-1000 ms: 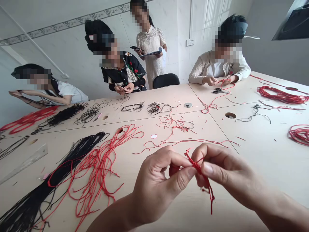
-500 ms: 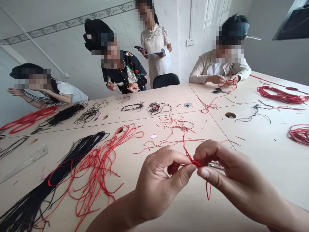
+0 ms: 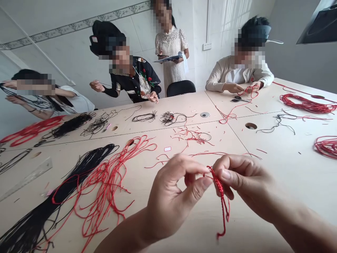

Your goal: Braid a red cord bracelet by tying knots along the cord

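A red braided cord [image 3: 219, 185] hangs between my two hands above the table. My left hand [image 3: 181, 193] pinches a thin strand at its upper left end between thumb and index finger. On the other side, my right hand [image 3: 237, 179] is closed on the knotted part, thumb in front. Below the fingers the cord's loose ends dangle, one with a bent tip. Left of my hands, a tangle of red cords [image 3: 105, 182] lies partly over a long bundle of black cords [image 3: 65, 189].
Red cord scraps [image 3: 193, 135] litter the table [image 3: 252, 218] beyond my hands. A clear ruler [image 3: 28, 177] lies at left, red coils [image 3: 328, 147] at right. Scissors [image 3: 240, 99] rest near a co-worker [image 3: 239, 70]. Round holes [image 3: 251, 125] pierce the tabletop.
The braided cord has flipped over: its long end, which pointed away across the table, now hangs down. My right thumb has shifted up. A co-worker across the table has drawn one hand out sideways.
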